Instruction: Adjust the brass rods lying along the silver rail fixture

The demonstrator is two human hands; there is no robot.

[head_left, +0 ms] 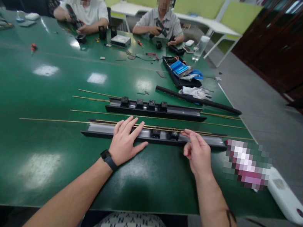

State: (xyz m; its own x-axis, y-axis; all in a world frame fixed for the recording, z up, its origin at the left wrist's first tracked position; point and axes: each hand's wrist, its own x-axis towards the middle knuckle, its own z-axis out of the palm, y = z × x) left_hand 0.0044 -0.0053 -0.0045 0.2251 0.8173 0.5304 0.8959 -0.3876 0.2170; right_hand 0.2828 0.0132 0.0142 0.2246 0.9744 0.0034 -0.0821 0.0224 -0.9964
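My left hand (126, 139) is open, fingers spread, resting over a black channel (97, 134) with a pale grey inside. Long thin gold rods run along this channel; one gold rod (47, 119) sticks out far to the left beneath my fingers. My right hand (199, 152) has its fingertips closed on a gold rod near the channel's right half, its other fingers curled in. Between the hands, a black block (155, 132) and a second black block (175, 134) sit in the channel.
Behind lies a similar channel (155, 113) with several black blocks and more gold rods. Further back are a black strip (200, 100), white gloves (196, 93) and a black tray (179, 80). A white power strip (286, 196) lies right. Two people sit across the green table (49, 174).
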